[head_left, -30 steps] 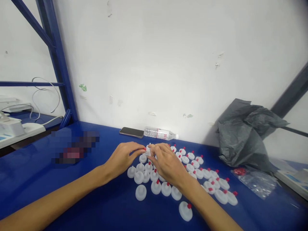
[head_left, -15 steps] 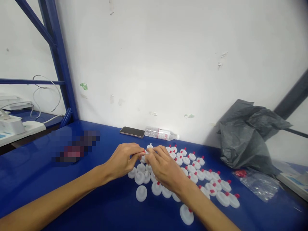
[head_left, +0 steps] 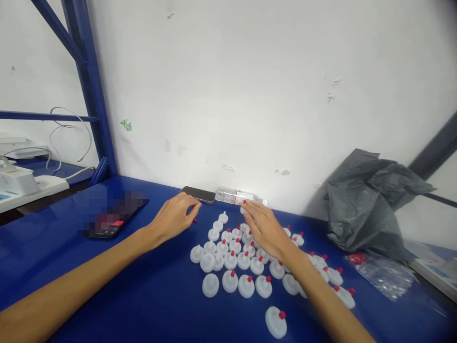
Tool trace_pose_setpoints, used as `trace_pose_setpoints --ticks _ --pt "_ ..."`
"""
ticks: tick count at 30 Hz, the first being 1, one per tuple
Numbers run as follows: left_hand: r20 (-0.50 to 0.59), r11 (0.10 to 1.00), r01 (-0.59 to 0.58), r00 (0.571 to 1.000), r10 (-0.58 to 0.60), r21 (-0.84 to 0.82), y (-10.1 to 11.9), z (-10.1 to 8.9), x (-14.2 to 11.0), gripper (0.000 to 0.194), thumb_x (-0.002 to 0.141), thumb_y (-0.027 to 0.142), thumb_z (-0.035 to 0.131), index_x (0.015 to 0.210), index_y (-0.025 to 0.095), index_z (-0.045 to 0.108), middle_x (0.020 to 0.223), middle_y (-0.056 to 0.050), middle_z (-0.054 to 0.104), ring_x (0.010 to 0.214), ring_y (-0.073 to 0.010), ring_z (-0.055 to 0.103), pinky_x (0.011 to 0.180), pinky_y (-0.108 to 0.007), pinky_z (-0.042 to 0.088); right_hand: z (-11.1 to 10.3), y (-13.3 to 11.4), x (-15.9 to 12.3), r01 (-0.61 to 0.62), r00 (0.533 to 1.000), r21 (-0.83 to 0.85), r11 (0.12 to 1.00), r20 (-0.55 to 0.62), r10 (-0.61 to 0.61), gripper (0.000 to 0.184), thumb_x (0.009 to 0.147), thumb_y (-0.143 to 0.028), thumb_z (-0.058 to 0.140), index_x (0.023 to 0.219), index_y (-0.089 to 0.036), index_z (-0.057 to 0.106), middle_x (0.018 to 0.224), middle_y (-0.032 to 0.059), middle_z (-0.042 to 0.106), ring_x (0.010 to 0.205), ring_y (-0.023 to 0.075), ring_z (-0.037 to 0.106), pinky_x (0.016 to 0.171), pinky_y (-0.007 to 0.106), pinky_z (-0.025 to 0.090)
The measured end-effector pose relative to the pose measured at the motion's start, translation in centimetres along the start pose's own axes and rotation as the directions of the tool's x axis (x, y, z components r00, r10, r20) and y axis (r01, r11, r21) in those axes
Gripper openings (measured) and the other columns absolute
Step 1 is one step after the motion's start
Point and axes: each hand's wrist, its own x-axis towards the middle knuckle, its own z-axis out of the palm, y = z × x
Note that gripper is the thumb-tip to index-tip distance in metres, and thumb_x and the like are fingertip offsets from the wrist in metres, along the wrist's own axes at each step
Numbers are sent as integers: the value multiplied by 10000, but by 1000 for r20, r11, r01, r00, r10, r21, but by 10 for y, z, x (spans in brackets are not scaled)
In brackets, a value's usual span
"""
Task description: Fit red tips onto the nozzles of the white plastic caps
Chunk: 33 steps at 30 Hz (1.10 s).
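My left hand (head_left: 175, 215) is above the table with its fingers bent and a gap between thumb and forefinger. Close below its thumb is a small red cap (head_left: 194, 220), apparently on the table. At the fingertips of my right hand (head_left: 264, 226) is a white spouted disc with a red cap (head_left: 244, 208), partly covered by the fingers. Beneath and around that hand lie many white plastic discs with red caps on their spouts, such as one capped disc (head_left: 246, 286). At the group's left are several uncapped white discs (head_left: 207, 262).
A phone (head_left: 198, 195) and a clear water bottle (head_left: 228, 196) lie along the wall. Another phone (head_left: 110, 228), partly blurred, is at the left. A grey plastic bag (head_left: 371, 205) and a clear bag (head_left: 387, 278) with red bits lie at the right of the blue table (head_left: 150, 295).
My hands were together over the discs and have moved apart. The left went up and left; the right went right and away with a capped disc.
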Motion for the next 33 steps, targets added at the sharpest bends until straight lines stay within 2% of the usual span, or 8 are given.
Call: trace_pose_setpoints --ticks 5,10,16,23,29,33 --pt "92 994 26 995 -35 104 -9 9 -1 279 925 302 519 1024 174 746 1023 -114 716 1023 -300 610 889 -416 490 4 7 -4 -62 985 16 998 163 58 579 1055 -498 224 1472 -186 477 1510 100 499 1469 290 327 1203 569 213" --pt "214 988 22 975 -54 151 -12 15 -2 266 894 334 583 1027 176 751 1012 -127 706 1005 -321 614 866 -427 495 6 5 -6 -84 964 33 996 255 73 620 1040 -565 187 1530 -237 378 1573 78 408 1497 282 263 1214 580 145" --pt "248 991 11 968 -44 134 -15 19 -3 185 895 239 561 948 214 736 982 -86 706 979 -290 613 818 -380 487 3 3 -5 -96 951 43 994 298 79 628 1033 -588 148 1537 -278 360 1575 55 410 1498 263 264 1223 562 117" --pt "254 996 30 966 -51 85 -15 20 -3 116 891 242 589 896 221 703 944 -58 700 952 -256 614 788 -336 471 -4 -13 -4 -74 956 40 996 286 60 599 1033 -587 134 1516 -342 389 1613 22 341 1517 247 207 1227 542 87" --pt "248 999 37 968 -43 30 -20 22 -3 115 897 279 608 871 215 700 908 -53 701 917 -242 618 759 -318 461 3 -24 13 -37 936 57 998 353 15 612 1037 -572 108 1497 -329 431 1589 18 389 1512 246 222 1228 535 81" --pt "236 999 39 971 -38 0 -21 23 -4 121 884 294 634 850 209 713 869 -50 705 887 -232 625 746 -310 458 9 -26 26 6 939 63 998 342 -27 628 1048 -542 116 1413 -275 552 1474 48 549 1482 263 305 1215 561 144"
